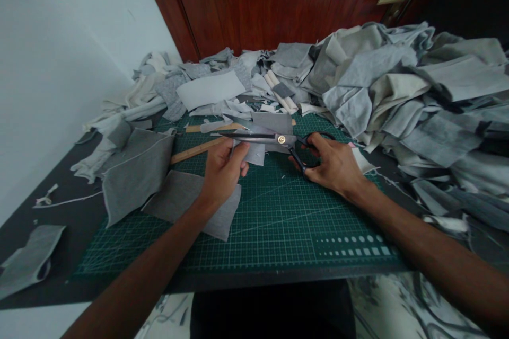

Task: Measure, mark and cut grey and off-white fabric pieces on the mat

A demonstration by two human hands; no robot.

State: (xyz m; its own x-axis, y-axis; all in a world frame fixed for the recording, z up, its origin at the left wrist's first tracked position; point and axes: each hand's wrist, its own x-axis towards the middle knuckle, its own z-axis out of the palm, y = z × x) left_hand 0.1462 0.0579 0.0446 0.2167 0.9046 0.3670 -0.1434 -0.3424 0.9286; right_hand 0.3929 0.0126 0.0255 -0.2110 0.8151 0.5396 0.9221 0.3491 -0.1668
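Observation:
My right hand (332,161) grips the black handles of large fabric scissors (274,139), with fingers through the loops. The blades point left and stand apart. My left hand (225,169) is closed, thumb and fingers pinching a small grey fabric piece (256,154) close to the lower blade. Part of that piece lies behind the scissors. Another grey fabric piece (274,122) rests on the mat just beyond the blades. Under my left wrist lies a flat grey cloth piece (183,193).
A green cutting mat (278,233) covers the dark table. Wooden rulers (194,151) lie left of centre. Heaped grey and cream fabric scraps (397,85) line the back and right side. A folded grey cloth (139,169) sits at left, and a white strip (210,90) lies behind.

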